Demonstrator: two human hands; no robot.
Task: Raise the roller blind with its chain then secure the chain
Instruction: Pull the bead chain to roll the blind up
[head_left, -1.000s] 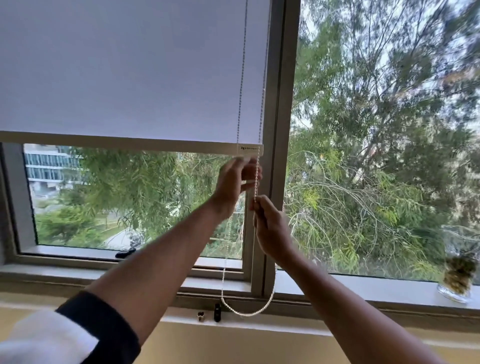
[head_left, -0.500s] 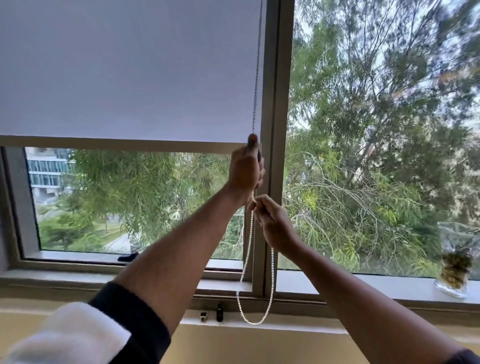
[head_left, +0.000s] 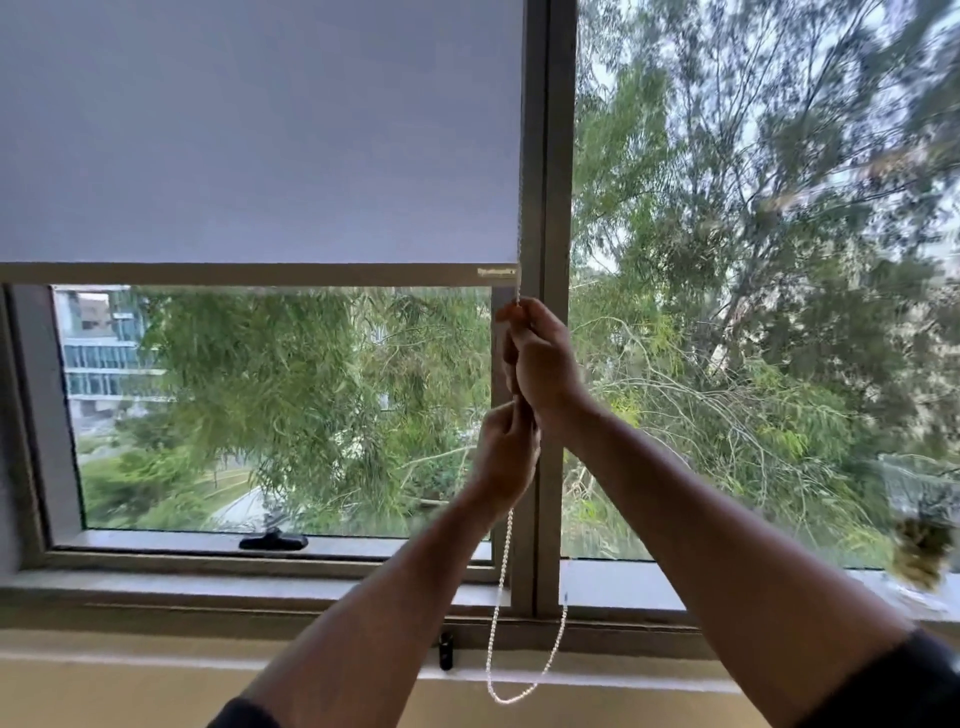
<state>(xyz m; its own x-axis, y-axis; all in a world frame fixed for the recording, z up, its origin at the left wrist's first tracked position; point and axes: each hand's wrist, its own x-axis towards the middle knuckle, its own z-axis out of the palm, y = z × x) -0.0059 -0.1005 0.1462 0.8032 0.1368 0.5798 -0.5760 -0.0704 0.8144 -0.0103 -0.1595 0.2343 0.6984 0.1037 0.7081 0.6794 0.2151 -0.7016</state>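
Two hands are working the bead chain (head_left: 500, 597) of a roller blind (head_left: 260, 130) at a window. The right hand (head_left: 540, 358) is sitting uppermost, just under the right end of the blind's bottom bar (head_left: 249, 274), with its fingers curled closed around the chain, where the chain is descending along the blind's right edge. The left hand (head_left: 506, 454) is sitting directly beneath it, touching or nearly touching the right wrist, and it too is closed on the chain, its thumb and fingers pinching the strand. Both forearms are reaching up from the lower edge of the view, and dark sleeves are showing at the bottom.

Below the left hand, the chain is hanging as a slack loop in front of the vertical window frame (head_left: 548, 208), its lowest point lying in front of the sill (head_left: 156, 592) and the pale wall under it. A small dark fitting (head_left: 445, 649) is standing on the ledge just left of the loop; it is apart from the chain.

The blind is covering the upper part of the left pane, its bottom bar lying level, with glass exposed beneath. A black window latch (head_left: 272, 542) is resting on the lower sash. A blurred glass vessel (head_left: 919, 525) holding brownish material is standing on the sill at far right. Trees and a building are showing outside.
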